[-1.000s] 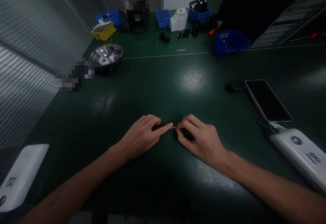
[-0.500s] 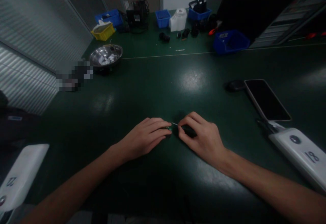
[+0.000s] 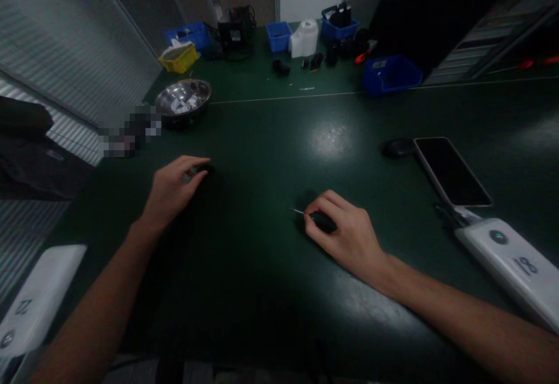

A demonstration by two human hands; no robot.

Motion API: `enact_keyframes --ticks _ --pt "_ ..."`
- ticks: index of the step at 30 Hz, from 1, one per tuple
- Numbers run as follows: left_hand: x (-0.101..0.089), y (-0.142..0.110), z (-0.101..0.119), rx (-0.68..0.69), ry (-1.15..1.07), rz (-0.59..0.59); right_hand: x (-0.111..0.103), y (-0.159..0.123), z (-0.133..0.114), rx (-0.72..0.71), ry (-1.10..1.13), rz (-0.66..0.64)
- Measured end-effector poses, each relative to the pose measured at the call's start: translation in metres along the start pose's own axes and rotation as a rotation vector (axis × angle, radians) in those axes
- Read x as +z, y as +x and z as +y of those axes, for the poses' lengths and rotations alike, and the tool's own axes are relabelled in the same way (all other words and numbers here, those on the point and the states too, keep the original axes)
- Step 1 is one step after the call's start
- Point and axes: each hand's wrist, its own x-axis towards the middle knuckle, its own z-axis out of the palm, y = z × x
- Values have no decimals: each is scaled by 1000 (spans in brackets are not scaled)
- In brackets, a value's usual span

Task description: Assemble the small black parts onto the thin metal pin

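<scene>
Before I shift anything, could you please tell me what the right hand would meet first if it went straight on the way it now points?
The right hand and its thin-shafted tool point toward the left hand, so probably its fingertips or the small dark item there; depth is unclear.

- thin-shafted tool (image 3: 324, 221): dark, rounded handle gripped in the right hand (image 3: 349, 230), its slim, pale metal shaft bare, pointing left and slightly away from the person, low over the desk (image 3: 253, 209).
- small dark piece (image 3: 205, 169): between thumb and fingers of the left hand (image 3: 171, 185), well apart from the tool; its exact shape is too dim to tell.
</scene>
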Motion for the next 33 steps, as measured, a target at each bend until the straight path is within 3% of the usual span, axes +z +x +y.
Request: enact_keyframes --ticks 2,5,8,10,20,26,33 --pt "-24 -4 -37 -157 120 14 0 0 0 -2 3 4" --pt "-54 -21 -95 -468 212 126 0 0 0 -7 11 15" --pt "-69 -40 -139 -720 252 240 0 0 -1 -10 9 19" --pt "-72 -48 -154 -788 252 274 0 0 -1 -6 8 13" --pt "-62 -50 -144 -688 367 279 -1 0 -2 0 15 11" --pt "-67 -50 -138 -579 457 144 -1 0 -2 -7 30 12" --pt "-63 -49 -142 -619 543 113 1 0 -2 1 31 20"
